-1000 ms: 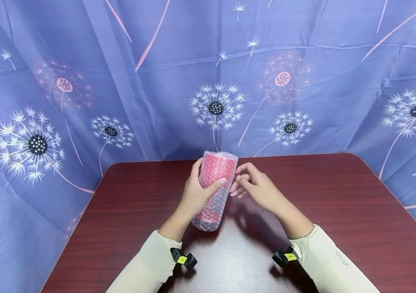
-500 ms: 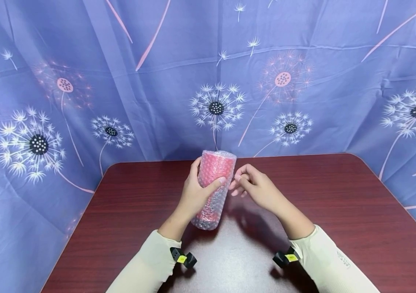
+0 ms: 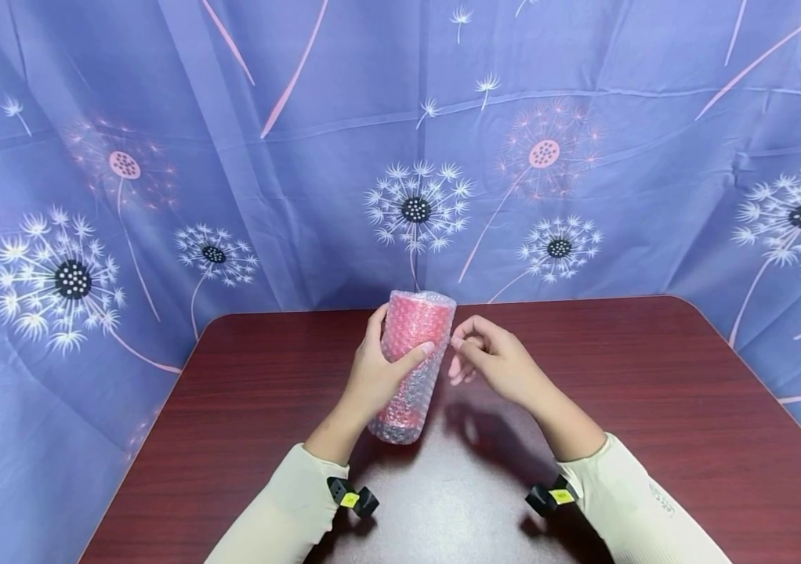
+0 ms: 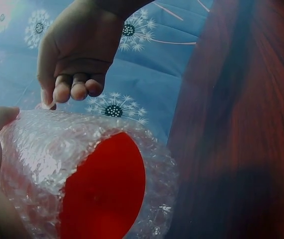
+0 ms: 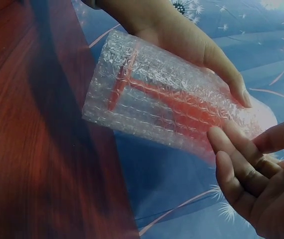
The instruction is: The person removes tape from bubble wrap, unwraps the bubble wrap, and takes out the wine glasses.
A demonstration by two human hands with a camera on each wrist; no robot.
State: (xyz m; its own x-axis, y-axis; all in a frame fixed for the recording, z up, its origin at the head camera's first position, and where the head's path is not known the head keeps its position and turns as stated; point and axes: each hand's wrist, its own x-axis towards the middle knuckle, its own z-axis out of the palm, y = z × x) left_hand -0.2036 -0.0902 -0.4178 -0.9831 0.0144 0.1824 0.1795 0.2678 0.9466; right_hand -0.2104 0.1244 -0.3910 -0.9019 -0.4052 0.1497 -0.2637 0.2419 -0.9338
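Note:
A cylinder-like bundle of clear bubble wrap (image 3: 418, 384) around a red item (image 4: 104, 191) is held tilted above the table. My left hand (image 3: 376, 372) grips it from the left, thumb across its front. At its right edge my right hand (image 3: 502, 364) has thumb and index finger pinched together on the wrap's side, the other fingers curled loosely. In the right wrist view the right hand's fingers (image 5: 239, 172) lie close beside the wrap, and red bands show through it. The left wrist view looks at one end, where the red surface shows inside the wrap. The item's kind is hidden.
A dark red wood-grain table (image 3: 654, 407) lies under both hands. Behind and beside it hangs a blue cloth (image 3: 330, 204) with dandelion prints. Black wrist cameras (image 3: 354, 497) with yellow labels sit at both cuffs.
The bundle has shifted very slightly left in my left hand. My right hand's lower fingers have drawn back a little from its side, while thumb and index stay at the edge.

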